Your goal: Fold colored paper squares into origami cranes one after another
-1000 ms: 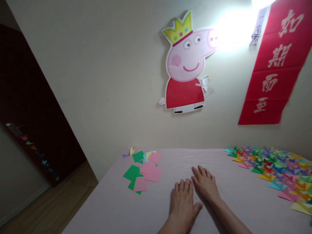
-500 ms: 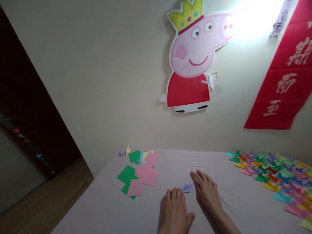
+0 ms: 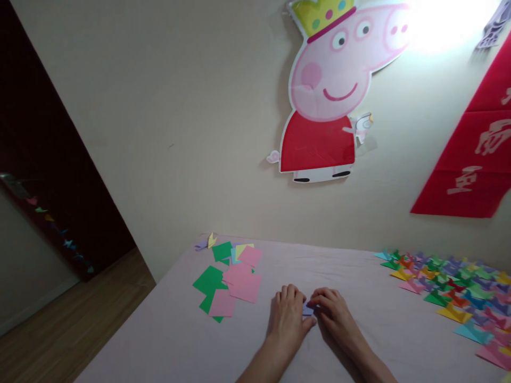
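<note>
Cream wall (image 3: 179,106), cartoon pig cutout (image 3: 319,143), red banner (image 3: 475,154), bright light (image 3: 451,21) top right, wooden floor (image 3: 80,319), dark door (image 3: 35,159)

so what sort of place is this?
Probably a home room set up for origami: a cartoon pig cutout and red banner on the wall, coloured paper squares and rows of folded paper figures on the pink cloth. Left hand and right hand pinch a purple paper.

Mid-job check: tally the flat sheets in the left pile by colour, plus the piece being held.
Pink sheets: 4
Green sheets: 3
Yellow sheet: 1
Blue sheet: 1
Purple piece, held: 1
Total: 10 showing; overlaps may hide more.
</note>
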